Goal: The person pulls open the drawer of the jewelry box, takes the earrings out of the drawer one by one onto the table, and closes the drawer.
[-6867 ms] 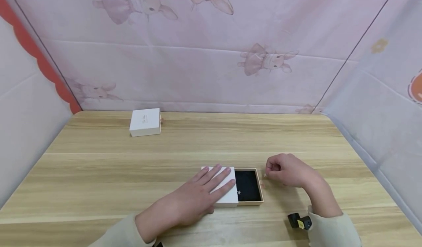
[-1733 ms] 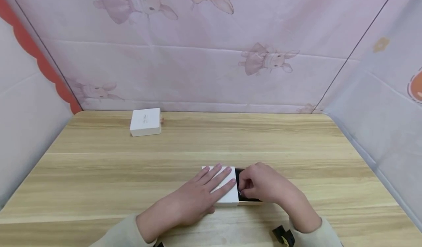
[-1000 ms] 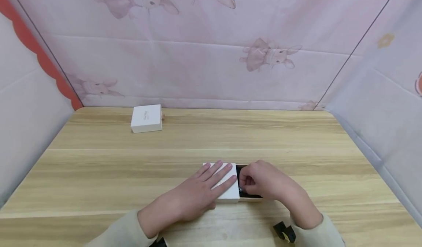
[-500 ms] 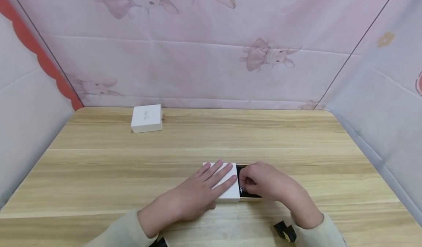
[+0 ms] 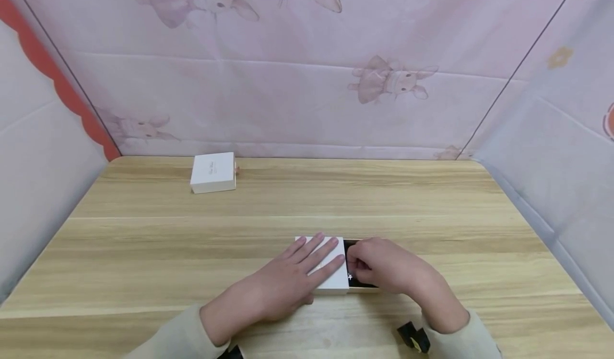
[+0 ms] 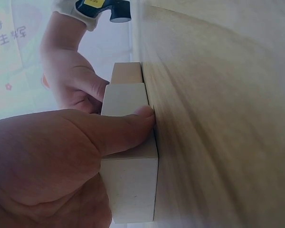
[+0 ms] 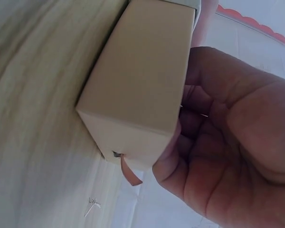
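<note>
My left hand (image 5: 283, 282) lies spread over the white sleeve of a small drawer-style jewelry box (image 5: 331, 282); in the left wrist view its thumb (image 6: 118, 133) presses along the sleeve's side. The cream drawer (image 7: 137, 66), lined in black, is partly pulled out to the right. My right hand (image 5: 384, 263) reaches into it with curled fingers, which pinch at a small silver star-like earring (image 5: 350, 277); the fingertips' contact is partly hidden. Another thin silver earring (image 7: 92, 206) lies on the table near the drawer's ribbon tab (image 7: 130, 172), seen in the right wrist view.
A second white box (image 5: 213, 172), closed, stands at the back left of the wooden table (image 5: 144, 263). Behind the table hangs a pink rabbit-print cloth (image 5: 297, 108), with pale cloth at both sides.
Since the earliest frame my right hand has moved left from beside the drawer to inside it. Over the last second it has barely shifted. My left hand has stayed on the sleeve.
</note>
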`<action>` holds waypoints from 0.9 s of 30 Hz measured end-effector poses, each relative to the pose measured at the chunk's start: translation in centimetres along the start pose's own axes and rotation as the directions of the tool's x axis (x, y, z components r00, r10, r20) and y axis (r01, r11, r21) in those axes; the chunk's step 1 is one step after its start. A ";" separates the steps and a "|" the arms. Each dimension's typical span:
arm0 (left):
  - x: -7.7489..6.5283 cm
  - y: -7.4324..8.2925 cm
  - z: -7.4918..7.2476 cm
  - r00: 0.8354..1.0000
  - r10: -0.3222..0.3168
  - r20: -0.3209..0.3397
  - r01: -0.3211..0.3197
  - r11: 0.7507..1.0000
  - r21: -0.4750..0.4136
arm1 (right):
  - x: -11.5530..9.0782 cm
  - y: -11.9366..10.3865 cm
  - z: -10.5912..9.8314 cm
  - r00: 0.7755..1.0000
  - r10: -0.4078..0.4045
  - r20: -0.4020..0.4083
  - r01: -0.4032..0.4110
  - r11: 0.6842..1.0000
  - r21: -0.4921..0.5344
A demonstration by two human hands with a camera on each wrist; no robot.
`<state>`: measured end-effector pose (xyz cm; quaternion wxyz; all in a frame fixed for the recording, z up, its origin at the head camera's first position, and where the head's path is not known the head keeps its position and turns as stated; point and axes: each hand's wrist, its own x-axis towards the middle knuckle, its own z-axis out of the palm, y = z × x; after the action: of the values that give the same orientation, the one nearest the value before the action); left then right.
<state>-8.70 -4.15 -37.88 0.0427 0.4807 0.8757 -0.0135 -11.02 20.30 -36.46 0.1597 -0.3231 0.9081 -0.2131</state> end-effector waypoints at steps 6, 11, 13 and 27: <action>0.0 0.0 0.0 1.000 0.003 -0.002 -0.003 1.000 0.001 | 0.0 0.0 0.0 1.000 -0.010 0.008 0.010 1.000 0.005; 0.0 0.0 0.0 1.000 -0.001 -0.006 0.001 1.000 -0.005 | 0.0 0.0 -0.2 1.000 -0.020 0.014 0.019 1.000 0.014; 0.0 0.0 0.0 1.000 -0.002 -0.006 0.002 1.000 -0.004 | 0.0 0.1 -0.3 0.999 -0.029 0.015 0.029 0.999 0.019; 0.0 0.0 -0.1 1.000 0.001 -0.003 -0.001 1.000 -0.002 | -0.2 0.2 -0.4 0.999 -0.040 0.027 0.039 0.999 0.038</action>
<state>-8.66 -4.14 -37.75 0.0422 0.4813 0.8755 -0.0118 -11.11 20.67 -36.14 0.1741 -0.3408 0.8951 -0.2286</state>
